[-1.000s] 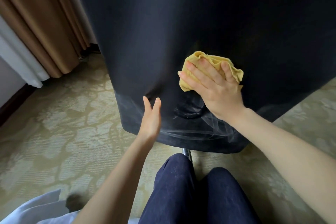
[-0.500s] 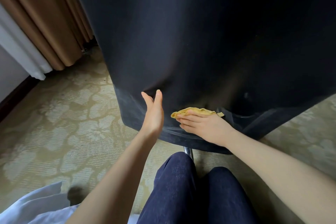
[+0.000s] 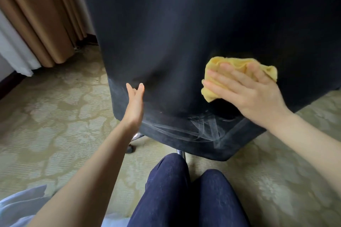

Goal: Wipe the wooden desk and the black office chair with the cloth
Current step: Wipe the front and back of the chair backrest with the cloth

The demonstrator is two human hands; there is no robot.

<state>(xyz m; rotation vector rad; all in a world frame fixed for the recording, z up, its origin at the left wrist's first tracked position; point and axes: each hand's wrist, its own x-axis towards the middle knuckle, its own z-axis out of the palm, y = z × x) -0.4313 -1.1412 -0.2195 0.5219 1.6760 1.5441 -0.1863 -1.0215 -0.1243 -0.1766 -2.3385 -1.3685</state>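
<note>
Right grip (image 3: 247, 96) flat-fingered, pressing cloth (image 3: 232, 63) onto chair back (image 3: 175, 33) — streaked lower edge (image 3: 193, 131) lies straight below, so stroke down. Left grip (image 3: 135, 103) open at chair's left side, farther off.

Flat right hand (image 3: 248, 91) on yellow cloth (image 3: 231, 62) against black chair (image 3: 184, 29)

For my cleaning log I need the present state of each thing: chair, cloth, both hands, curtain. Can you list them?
black office chair: pale wipe streaks along its lower edge.
cloth: bunched, pressed against the chair back.
right hand: fingers straight, pressing the cloth.
left hand: open, fingers straight, at the chair's left side.
curtain: hanging in folds.
</note>
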